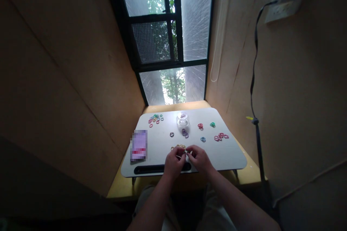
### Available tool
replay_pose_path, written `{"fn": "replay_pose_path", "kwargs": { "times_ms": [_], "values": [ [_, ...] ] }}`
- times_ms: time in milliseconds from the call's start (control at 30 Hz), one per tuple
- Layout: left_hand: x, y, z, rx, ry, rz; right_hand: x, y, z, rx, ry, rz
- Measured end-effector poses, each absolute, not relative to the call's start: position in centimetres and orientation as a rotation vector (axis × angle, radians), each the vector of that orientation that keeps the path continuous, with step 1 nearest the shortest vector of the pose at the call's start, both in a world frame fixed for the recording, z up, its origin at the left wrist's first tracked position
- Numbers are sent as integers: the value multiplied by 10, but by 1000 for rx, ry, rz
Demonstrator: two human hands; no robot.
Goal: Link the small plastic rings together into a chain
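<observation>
My left hand (175,160) and my right hand (198,158) meet over the front of a white lap table (157,151). Their fingertips pinch together on something small and pale, too tiny to name. Just beyond them lie several yellow rings (178,147), partly hidden by the fingers. Small purple rings (184,133) sit a little farther back, with one dark purple ring (171,134) to their left. A clear round container (183,121) with a lid stands behind these. To the right are a blue cluster (203,139) and red rings (200,126).
A mixed pile of coloured rings (155,119) lies at the back left, above a purple packet (139,145). Green rings (213,124) and pinkish-red rings (221,136) lie at the right. A black slot (149,169) runs along the front edge. A cable (254,72) hangs on the right wall.
</observation>
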State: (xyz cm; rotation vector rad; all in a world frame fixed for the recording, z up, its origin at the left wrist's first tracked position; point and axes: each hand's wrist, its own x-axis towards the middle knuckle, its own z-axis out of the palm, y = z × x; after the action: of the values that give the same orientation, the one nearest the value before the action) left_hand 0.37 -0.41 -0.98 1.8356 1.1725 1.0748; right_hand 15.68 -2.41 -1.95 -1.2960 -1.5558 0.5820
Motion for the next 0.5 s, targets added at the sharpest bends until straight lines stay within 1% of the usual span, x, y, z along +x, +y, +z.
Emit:
{"fn": "replay_pose_path", "kwargs": {
  "times_ms": [500],
  "values": [
    [4, -6, -7, 1772, 1100, 1125, 155, -25, -21, -1288, -1514, 607]
  ]
}}
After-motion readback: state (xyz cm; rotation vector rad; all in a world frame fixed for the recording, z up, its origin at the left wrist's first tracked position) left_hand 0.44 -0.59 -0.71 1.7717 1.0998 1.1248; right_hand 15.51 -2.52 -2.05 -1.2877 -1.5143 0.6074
